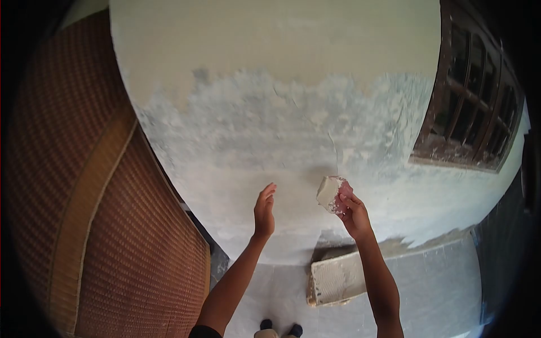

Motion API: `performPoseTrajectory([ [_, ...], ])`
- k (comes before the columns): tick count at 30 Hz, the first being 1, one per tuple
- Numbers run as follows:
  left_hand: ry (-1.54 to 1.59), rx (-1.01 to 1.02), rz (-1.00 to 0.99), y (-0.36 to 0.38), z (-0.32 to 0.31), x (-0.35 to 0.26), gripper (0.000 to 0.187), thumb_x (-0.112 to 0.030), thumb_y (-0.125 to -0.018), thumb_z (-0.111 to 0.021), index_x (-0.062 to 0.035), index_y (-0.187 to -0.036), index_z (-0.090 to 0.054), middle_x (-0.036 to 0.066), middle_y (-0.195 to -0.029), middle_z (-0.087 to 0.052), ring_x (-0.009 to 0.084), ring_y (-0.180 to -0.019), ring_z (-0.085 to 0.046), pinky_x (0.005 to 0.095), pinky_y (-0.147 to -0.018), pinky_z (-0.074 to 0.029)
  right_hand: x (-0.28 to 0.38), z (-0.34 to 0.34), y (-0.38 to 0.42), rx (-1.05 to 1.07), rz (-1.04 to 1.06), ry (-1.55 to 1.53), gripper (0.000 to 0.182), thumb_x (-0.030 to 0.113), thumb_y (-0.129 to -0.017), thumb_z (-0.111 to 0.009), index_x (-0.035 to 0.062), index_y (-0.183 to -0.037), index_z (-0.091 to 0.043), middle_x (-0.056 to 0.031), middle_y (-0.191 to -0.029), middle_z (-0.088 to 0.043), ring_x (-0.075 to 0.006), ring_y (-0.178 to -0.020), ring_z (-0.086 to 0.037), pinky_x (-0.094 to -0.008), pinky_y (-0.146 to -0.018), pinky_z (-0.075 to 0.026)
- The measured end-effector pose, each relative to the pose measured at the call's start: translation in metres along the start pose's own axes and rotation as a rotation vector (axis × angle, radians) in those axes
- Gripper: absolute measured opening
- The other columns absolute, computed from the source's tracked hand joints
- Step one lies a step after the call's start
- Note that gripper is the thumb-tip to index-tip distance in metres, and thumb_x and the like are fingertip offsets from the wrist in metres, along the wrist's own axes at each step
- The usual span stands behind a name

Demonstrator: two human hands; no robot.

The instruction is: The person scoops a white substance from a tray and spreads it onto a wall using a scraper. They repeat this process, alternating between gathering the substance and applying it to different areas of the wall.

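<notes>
My right hand (355, 214) is raised in front of the wall (270, 129) and grips a small flat scraper (331, 194) coated with white putty, its blade close to the wall surface. To its left, my left hand (264, 211) is held up with the palm flat and fingers extended, holding nothing, near the wall. The wall's lower part is patchy grey-white with fresh putty; above it is smooth cream.
A wooden-framed window (468, 101) sits in the wall at the right. A woven brown mat (101, 225) covers the left side. On the floor below lies a flat board (338, 279) smeared with white putty. My feet (279, 327) show at the bottom.
</notes>
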State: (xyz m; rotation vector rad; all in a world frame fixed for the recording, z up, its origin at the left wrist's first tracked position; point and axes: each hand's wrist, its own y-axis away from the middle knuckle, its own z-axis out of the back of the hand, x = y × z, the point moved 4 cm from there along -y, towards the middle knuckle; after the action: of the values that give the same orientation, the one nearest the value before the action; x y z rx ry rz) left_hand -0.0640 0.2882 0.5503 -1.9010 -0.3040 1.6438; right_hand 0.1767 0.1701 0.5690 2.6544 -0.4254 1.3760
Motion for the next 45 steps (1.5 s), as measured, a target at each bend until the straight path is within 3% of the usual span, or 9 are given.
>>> performPoseTrajectory([
  [8,-0.146,-0.171,-0.244,-0.091,0.088,-0.088,0.050,0.001,-0.091,-0.042,-0.0031,-0.141,-0.042,0.014,-0.142,-0.045,0.0271,-0.132,-0.042,0.0402,-0.111,-0.030,0.071,-0.173,-0.029,0.125,0.096,0.035,0.030,0.008,-0.092,-0.059,0.0034,-0.122,-0.061,-0.0034,-0.109,-0.065,-0.0113,-0.097,-0.063,-0.0281,-0.085,-0.052],
  [14,-0.213,-0.223,-0.383,-0.150,0.159,-0.121,0.052,0.000,-0.090,-0.042,-0.0034,-0.141,-0.040,0.015,-0.143,-0.042,0.0285,-0.134,-0.039,0.0411,-0.113,-0.028,0.076,-0.294,-0.054,0.165,0.275,0.198,0.025,0.013,-0.094,-0.061,0.0060,-0.118,-0.065,-0.0008,-0.103,-0.067,-0.0075,-0.090,-0.061,-0.0238,-0.081,-0.050],
  [20,-0.397,-0.209,-0.557,-0.202,0.214,-0.126,0.052,-0.008,-0.092,-0.046,-0.0026,-0.143,-0.036,0.017,-0.145,-0.036,0.0323,-0.136,-0.033,0.0440,-0.113,-0.026,0.074,-0.378,-0.078,0.085,0.709,0.632,0.024,0.009,-0.095,-0.061,0.0014,-0.117,-0.066,-0.0031,-0.094,-0.070,-0.0059,-0.086,-0.061,-0.0254,-0.082,-0.049],
  [22,-0.439,-0.213,-0.599,-0.209,0.228,-0.124,0.053,-0.010,-0.092,-0.047,-0.0018,-0.143,-0.035,0.018,-0.145,-0.035,0.0338,-0.136,-0.032,0.0452,-0.113,-0.026,0.074,-0.400,-0.067,-0.046,1.023,0.928,0.024,0.004,-0.091,-0.061,0.0011,-0.114,-0.067,-0.0094,-0.095,-0.072,-0.0175,-0.084,-0.067,-0.0290,-0.075,-0.052],
  [23,-0.477,-0.210,-0.635,-0.212,0.233,-0.124,0.054,-0.011,-0.093,-0.048,-0.0004,-0.143,-0.034,0.019,-0.145,-0.035,0.0355,-0.136,-0.032,0.0464,-0.113,-0.025,0.069,-0.406,-0.069,-0.059,1.027,0.932,0.024,0.004,-0.091,-0.061,0.0011,-0.114,-0.067,-0.0094,-0.095,-0.072,-0.0175,-0.084,-0.067,-0.0290,-0.075,-0.052],
  [25,-0.501,-0.203,-0.677,-0.220,0.240,-0.125,0.055,-0.013,-0.093,-0.049,0.0009,-0.143,-0.033,0.020,-0.145,-0.034,0.0371,-0.136,-0.031,0.0476,-0.113,-0.025,0.061,-0.423,-0.061,-0.116,1.545,1.175,0.030,-0.002,-0.085,-0.063,0.0019,-0.115,-0.067,-0.0125,-0.102,-0.070,-0.0238,-0.089,-0.067,-0.0335,-0.076,-0.054],
  [29,-0.542,-0.134,-0.698,-0.229,0.245,-0.116,0.058,-0.013,-0.092,-0.049,0.0044,-0.143,-0.031,0.022,-0.146,-0.032,0.0386,-0.136,-0.030,0.0492,-0.113,-0.024,0.035,-0.433,-0.072,-0.222,1.732,1.401,0.041,-0.007,-0.077,-0.067,0.0030,-0.116,-0.067,-0.0103,-0.112,-0.067,-0.0279,-0.092,-0.064,-0.0366,-0.076,-0.055],
  [38,-0.674,-0.143,-0.779,-0.242,0.245,-0.093,0.061,-0.014,-0.090,-0.051,0.0060,-0.144,-0.030,0.023,-0.147,-0.032,0.0384,-0.138,-0.030,0.0530,-0.114,-0.020,0.007,-0.420,-0.106,-0.358,1.716,1.656,0.040,0.000,-0.077,-0.066,0.0075,-0.116,-0.067,-0.0083,-0.124,-0.062,-0.0274,-0.105,-0.062,-0.0345,-0.078,-0.054],
  [45,-0.776,-0.249,-0.841,-0.243,0.241,-0.084,0.059,-0.021,-0.091,-0.051,0.0063,-0.142,-0.036,0.021,-0.146,-0.039,0.0362,-0.136,-0.037,0.0530,-0.113,-0.025,0.004,-0.414,-0.116,-0.313,1.622,1.886,0.045,0.001,-0.079,-0.064,0.0041,-0.124,-0.062,-0.0133,-0.133,-0.056,-0.0352,-0.111,-0.060,-0.0355,-0.084,-0.057],
])
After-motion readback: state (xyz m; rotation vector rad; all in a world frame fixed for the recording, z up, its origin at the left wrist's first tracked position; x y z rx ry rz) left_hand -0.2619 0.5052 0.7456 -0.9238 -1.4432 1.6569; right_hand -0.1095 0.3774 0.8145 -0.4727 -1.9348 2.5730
